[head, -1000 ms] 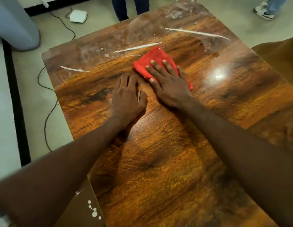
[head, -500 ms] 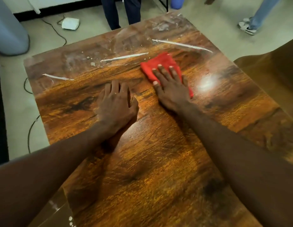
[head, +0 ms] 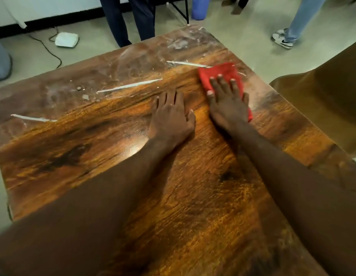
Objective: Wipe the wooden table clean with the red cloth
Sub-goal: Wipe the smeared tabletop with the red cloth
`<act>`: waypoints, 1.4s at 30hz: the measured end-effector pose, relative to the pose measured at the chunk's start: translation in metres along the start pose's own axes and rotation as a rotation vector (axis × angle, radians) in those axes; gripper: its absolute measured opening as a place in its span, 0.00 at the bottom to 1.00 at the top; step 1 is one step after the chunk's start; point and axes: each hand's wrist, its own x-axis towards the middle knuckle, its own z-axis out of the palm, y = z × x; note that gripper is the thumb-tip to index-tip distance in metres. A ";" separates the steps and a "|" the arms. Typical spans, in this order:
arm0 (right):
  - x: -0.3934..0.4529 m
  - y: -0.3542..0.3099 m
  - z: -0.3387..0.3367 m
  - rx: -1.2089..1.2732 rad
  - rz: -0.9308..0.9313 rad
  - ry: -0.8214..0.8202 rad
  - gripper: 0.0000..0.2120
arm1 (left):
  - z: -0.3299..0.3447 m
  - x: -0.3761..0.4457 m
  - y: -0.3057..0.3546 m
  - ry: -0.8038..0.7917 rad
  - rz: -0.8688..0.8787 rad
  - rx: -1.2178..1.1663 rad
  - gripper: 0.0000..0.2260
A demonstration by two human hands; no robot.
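Along the far left of the wooden table (head: 77, 156), a white streak (head: 32, 118) lies near the edge, with crumbs (head: 84, 95) and a second streak (head: 129, 86) further right in a dull, smeared band that looks unwiped, while the nearer boards shine. Toward the middle, the left hand (head: 171, 116) lies flat on bare wood, fingers together and holding nothing; it has drifted right with the body over the last second. Just beside it, the right hand (head: 227, 98) presses down with fingers spread on the red cloth (head: 219, 71), which has slid from the table's centre out to the far right, so that its far edge now meets the end of the third streak (head: 185, 63). That suggests the pass is working along the dirty band, with most of the residue left to clear. Close beyond the cloth the table's right edge drops away toward a brown chair (head: 322, 96), leaving little run that way; open room lies back leftward and toward the far corner (head: 193, 30), where legs (head: 131, 18) stand near.
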 end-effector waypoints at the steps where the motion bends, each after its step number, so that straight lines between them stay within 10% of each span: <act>1: -0.002 -0.011 0.004 -0.012 -0.078 -0.015 0.28 | 0.001 0.001 0.002 0.012 0.002 0.004 0.26; 7: 0.044 0.014 -0.007 -0.030 -0.232 -0.048 0.27 | 0.003 0.004 -0.002 0.008 -0.009 0.022 0.26; 17: 0.019 0.085 -0.017 0.094 0.392 0.141 0.29 | 0.001 0.002 -0.002 -0.015 -0.004 0.019 0.28; 24: 0.050 0.056 -0.015 0.019 0.073 0.064 0.28 | 0.004 0.001 -0.001 -0.017 0.009 0.026 0.26; 31: 0.035 0.052 -0.007 0.085 0.350 0.147 0.29 | -0.006 0.003 -0.010 -0.043 0.032 -0.113 0.22; 42: 0.102 0.030 -0.015 0.043 0.131 0.022 0.30 | -0.032 -0.005 -0.079 -0.050 0.108 0.010 0.19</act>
